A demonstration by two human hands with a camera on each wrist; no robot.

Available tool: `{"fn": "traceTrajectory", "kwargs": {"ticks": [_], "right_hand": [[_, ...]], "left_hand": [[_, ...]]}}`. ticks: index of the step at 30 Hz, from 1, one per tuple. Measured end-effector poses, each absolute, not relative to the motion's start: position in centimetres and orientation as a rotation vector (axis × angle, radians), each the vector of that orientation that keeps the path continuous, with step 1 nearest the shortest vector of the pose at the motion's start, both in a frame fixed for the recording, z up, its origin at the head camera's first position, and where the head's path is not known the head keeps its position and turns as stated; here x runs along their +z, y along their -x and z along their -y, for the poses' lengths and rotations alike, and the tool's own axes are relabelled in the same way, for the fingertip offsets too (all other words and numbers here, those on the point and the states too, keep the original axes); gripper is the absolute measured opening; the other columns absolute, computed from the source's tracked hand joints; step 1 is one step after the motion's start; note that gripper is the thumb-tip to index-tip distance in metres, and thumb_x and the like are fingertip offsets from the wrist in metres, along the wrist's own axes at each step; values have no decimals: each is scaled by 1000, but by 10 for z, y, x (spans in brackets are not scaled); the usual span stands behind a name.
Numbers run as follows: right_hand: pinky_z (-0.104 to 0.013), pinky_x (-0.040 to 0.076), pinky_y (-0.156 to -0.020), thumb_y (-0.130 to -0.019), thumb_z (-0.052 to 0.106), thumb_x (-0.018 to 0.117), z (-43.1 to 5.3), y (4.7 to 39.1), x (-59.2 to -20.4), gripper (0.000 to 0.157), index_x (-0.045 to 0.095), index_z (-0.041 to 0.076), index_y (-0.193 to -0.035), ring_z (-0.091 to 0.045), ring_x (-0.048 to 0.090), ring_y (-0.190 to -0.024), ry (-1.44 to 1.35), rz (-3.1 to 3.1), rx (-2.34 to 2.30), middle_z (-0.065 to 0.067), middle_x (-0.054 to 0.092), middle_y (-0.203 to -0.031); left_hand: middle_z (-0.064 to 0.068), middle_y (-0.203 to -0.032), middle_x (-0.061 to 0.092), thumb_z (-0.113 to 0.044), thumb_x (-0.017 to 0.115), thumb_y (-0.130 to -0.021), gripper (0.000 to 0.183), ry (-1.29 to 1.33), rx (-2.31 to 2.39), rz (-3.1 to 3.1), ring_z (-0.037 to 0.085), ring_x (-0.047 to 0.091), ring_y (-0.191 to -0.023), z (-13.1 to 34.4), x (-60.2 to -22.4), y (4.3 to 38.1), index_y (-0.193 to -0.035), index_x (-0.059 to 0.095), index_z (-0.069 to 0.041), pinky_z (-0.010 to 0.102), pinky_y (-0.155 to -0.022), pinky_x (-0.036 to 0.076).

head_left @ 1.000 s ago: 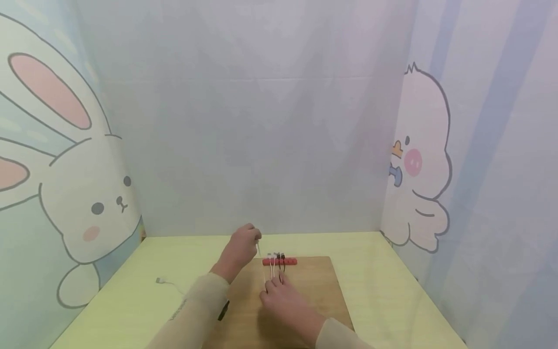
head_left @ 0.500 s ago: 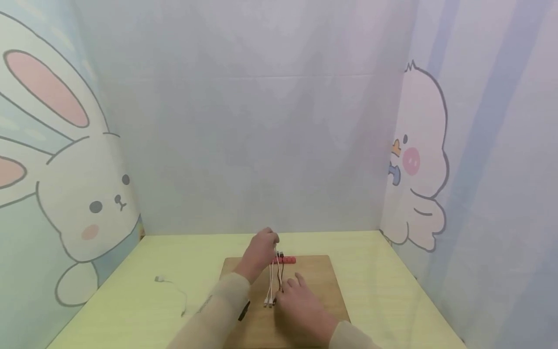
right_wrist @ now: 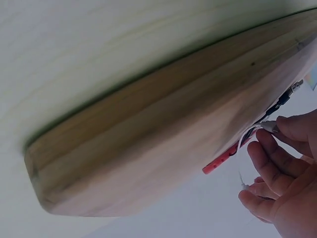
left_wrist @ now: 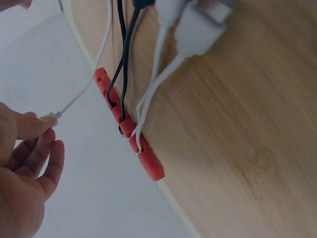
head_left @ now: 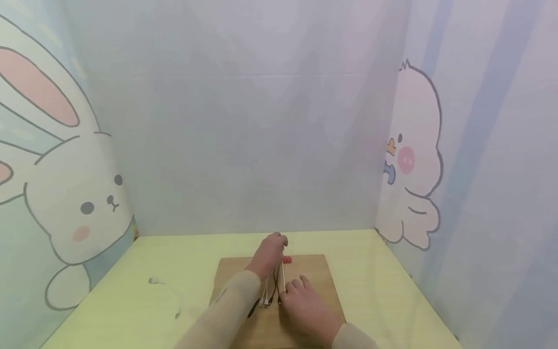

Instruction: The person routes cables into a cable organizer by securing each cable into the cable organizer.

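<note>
A white USB cable [left_wrist: 75,98] is strung between my two hands. My left hand [head_left: 268,253] pinches its small plug between thumb and fingertips, out past the far edge of the wooden board [head_left: 311,278]. My right hand [head_left: 307,305], low over the board, pinches the white plug [right_wrist: 269,126] at the other end. Along the board's far edge lies a red slotted cable holder [left_wrist: 154,166]. White cables [left_wrist: 156,84] and black cables [left_wrist: 122,64] sit in its slots. In the left wrist view, the held cable passes by the holder's end slot.
Another white USB cable [head_left: 153,280] lies loose on the yellow table [head_left: 370,291], left of the board. A black piece [head_left: 253,308] on the board shows beside my left sleeve [head_left: 231,303]. Printed curtains [head_left: 261,145] enclose the table's back and sides.
My left hand has moved right across the holder with the white cable's end, now covering most of it. My right hand has shifted slightly right and toward me; plug ends on the board came into view.
</note>
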State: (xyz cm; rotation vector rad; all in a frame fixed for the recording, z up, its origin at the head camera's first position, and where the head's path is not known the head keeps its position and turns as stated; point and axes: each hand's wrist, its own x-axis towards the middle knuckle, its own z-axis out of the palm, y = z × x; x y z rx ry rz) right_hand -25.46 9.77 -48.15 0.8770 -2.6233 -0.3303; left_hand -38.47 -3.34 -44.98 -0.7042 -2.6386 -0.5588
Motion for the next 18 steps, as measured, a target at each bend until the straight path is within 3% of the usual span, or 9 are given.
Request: {"fn": "traceTrajectory", "kwargs": {"ticks": [8,18], "right_hand": [[-50,46,-101,-86,22,70,-99,260,-480,12,71,18,-97,-20,60,-97,-887,2625,-300,-1,65,-98],[-48,46,-103,-86,24,69,-89,263,-476,7,70,18,-91,-18,60,-100,-1009,2685,-368,1,63,-95]], "left_hand": [[6,-95,67,5,57,-88,21,663,-589,2675,23,66,-92,29,-457,403,-99,71,-6,34,-79,55],[9,-89,71,10,56,-84,21,671,-573,2656,24,68,-83,34,-464,415,-90,71,-4,37,-74,56]]}}
